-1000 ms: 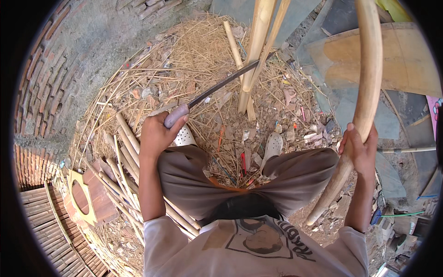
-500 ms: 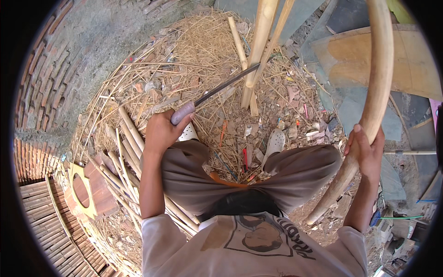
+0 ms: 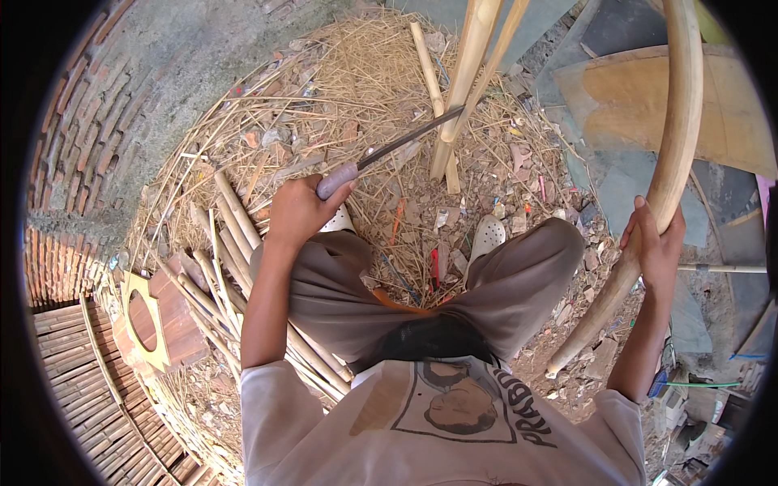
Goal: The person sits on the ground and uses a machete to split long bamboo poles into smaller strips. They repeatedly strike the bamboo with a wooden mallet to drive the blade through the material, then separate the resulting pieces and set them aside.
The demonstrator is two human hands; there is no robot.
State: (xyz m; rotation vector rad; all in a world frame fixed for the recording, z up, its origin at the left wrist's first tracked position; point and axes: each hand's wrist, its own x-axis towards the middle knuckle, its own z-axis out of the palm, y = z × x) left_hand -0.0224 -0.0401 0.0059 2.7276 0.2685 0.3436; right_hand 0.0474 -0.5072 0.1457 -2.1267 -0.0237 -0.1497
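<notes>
My left hand (image 3: 298, 212) is closed around the pale, roughly wrapped handle of a machete (image 3: 411, 139). Its dark blade slants away to the right and crosses a thick pale wooden post (image 3: 471, 69), its far end at a thinner stick (image 3: 496, 53) leaning there. Whether the blade touches the wood I cannot tell. On the right, my right hand (image 3: 658, 240) wraps around a thick, smooth, curved wooden pole (image 3: 682, 105). The pole rises past the upper edge of the view, and its lower end comes down beside my right knee.
Straw (image 3: 361, 69) and rubble litter the ground ahead. Several thin poles (image 3: 235, 212) lie by my left leg, near a yellow board with a round hole (image 3: 159, 356). A brick wall (image 3: 89, 138) stands at left; flat sheets (image 3: 640, 97) lie at far right.
The view has shifted slightly. The machete and my left hand have moved a little to the right and away from me. My right knee has come inward; both grips stay the same.
</notes>
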